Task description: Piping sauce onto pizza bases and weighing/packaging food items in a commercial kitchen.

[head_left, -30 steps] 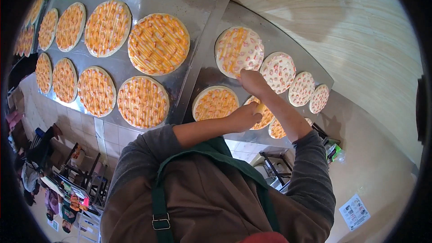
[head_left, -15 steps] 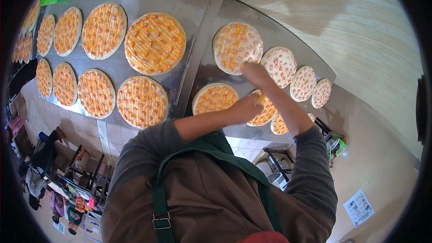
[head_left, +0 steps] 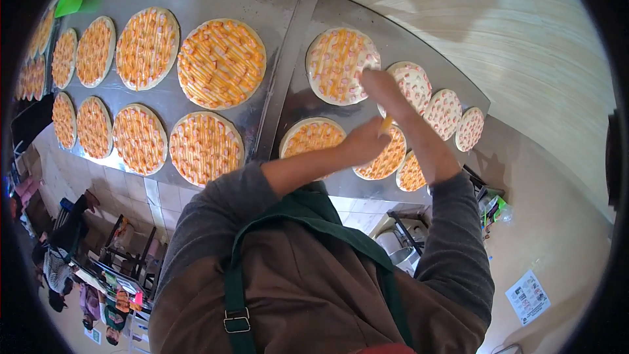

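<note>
Two hands: both at frame centre, over the pizzas.
Left hand [head_left: 362, 146]: clenched on a yellow bit [head_left: 386, 124].
Right hand [head_left: 383, 88]: fingers released, flat above the upper pizza [head_left: 337, 64], presumably to scatter topping.

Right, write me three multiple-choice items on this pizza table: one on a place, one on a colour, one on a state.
1. Where does the right hand reach?
A. over the pizzas right of the table seam
B. to the green scraper
C. to the floor

2. What colour are the apron straps?
A. red
B. green
C. white

3. The big pizza left of the seam is:
A. bare dough
B. sliced
C. topped and striped with sauce

Answers: 1 A, the hand hovers there by the left hand; 2 B, green over brown; 3 C, stripes cross the toppings.
</note>
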{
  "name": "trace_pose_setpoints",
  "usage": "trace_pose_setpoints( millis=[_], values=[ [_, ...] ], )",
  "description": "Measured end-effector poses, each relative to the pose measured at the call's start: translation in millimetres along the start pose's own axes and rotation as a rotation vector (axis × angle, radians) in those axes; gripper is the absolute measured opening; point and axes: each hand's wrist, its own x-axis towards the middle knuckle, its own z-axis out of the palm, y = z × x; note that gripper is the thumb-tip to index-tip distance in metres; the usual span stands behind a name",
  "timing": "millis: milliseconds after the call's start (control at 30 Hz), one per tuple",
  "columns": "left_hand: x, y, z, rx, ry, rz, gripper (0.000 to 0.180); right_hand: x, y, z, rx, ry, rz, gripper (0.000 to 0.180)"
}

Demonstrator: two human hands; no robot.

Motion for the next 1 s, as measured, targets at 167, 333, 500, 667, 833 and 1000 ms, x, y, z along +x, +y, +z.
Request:
trace_pose_setpoints(
  millis=[167,333,500,667,833,1000],
  values=[
    [-35.9,5.2,7.3,-0.044,-0.185,-0.133,0.048,-42.0,-20.6,0.4,0.000,-0.204,-0.024,0.017],
    [25.4,31.7,-6.2,0.042,0.133,0.039,0.038,30.7,20.8,-43.0,-0.106,-0.019,0.029,0.019],
    [19.6,18.1,-2.6,0.084,0.130,0.048,0.037,16.0,17.2,-26.6,-0.079,-0.037,0.047,0.021],
    [-32.1,5.5,8.1,-0.006,-0.216,-0.145,0.047,-46.7,4.0,21.5,0.022,-0.075,-0.043,0.012],
    [10.9,24.2,8.8,0.050,0.042,0.040,0.042,3.7,30.2,-20.1,-0.114,0.055,0.033,0.024],
    [27.4,39.0,0.0,0.036,0.116,-0.013,0.035,20.1,38.2,-31.6,-0.114,0.061,0.088,0.024]
  ],
)
